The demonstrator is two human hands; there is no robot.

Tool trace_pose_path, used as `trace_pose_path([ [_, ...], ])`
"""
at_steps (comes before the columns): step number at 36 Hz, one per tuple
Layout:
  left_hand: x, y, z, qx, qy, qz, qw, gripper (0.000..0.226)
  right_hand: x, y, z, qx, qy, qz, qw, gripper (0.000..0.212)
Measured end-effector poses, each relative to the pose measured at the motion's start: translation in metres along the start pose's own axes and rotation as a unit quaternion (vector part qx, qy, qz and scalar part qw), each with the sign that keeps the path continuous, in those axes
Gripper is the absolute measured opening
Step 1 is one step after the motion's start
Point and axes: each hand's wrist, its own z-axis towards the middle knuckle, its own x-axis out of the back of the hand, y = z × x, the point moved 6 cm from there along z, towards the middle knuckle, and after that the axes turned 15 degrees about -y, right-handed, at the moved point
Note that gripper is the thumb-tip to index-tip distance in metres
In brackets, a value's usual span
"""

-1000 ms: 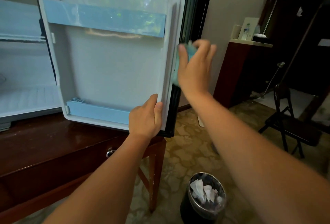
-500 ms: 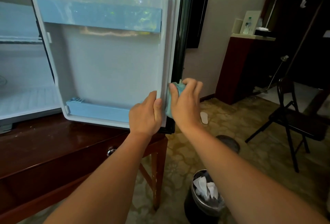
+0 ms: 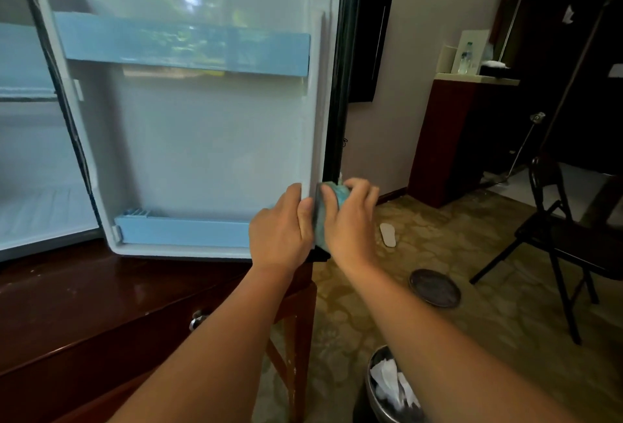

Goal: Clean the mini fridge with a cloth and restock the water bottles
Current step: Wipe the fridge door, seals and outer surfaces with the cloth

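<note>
The mini fridge door stands swung open toward me, white inside with two light-blue shelf rails. My left hand grips the door's lower right edge, thumb on the inner lip. My right hand holds a teal cloth pressed against the door's outer edge near the bottom corner. The fridge interior shows at the far left. A water bottle stands on a far counter at the right.
The fridge sits on a dark wooden desk with a drawer knob. A waste bin with crumpled paper stands below my right arm. A round lid, a slipper and a black folding chair occupy the patterned floor.
My right hand has slid the cloth down the door's outer edge from mid-height to the bottom corner. My left hand has kept its grip on the door edge.
</note>
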Motion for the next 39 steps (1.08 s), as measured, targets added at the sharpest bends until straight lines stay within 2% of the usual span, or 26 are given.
trace_pose_path([
  [2,-0.005,-0.001,0.008,0.004,-0.005,0.000,1.000,0.053,-0.002,0.004,0.010,-0.005,-0.005,0.010,1.000,0.033],
  [5,-0.010,-0.004,0.017,-0.004,-0.020,0.005,1.000,0.047,0.001,0.000,0.024,0.003,0.012,0.023,1.000,0.030],
  [13,-0.015,-0.012,0.037,0.021,-0.148,-0.021,0.989,0.055,0.030,-0.027,0.050,0.025,0.112,0.086,0.990,0.031],
  [18,-0.010,-0.020,0.050,0.013,-0.236,-0.062,0.970,0.049,0.032,-0.054,0.064,0.022,0.072,0.114,0.991,0.031],
  [20,0.004,-0.027,0.049,0.017,-0.248,-0.066,0.966,0.048,0.029,-0.066,0.069,0.017,0.051,0.137,0.989,0.028],
  [23,0.043,-0.045,0.039,0.010,-0.220,-0.048,0.974,0.049,0.022,-0.085,0.075,0.007,0.022,0.149,0.989,0.028],
  [26,0.092,-0.065,0.026,-0.015,-0.185,0.017,0.983,0.043,0.009,-0.113,0.074,0.022,-0.002,0.166,0.986,0.026],
  [31,0.194,-0.102,0.026,0.016,-0.108,0.086,0.990,0.038,-0.019,-0.176,0.066,0.006,-0.044,0.210,0.977,0.024],
  [39,0.340,-0.135,0.108,0.000,-0.066,0.151,0.986,0.045,-0.048,-0.285,0.063,-0.001,-0.053,0.306,0.950,0.022],
])
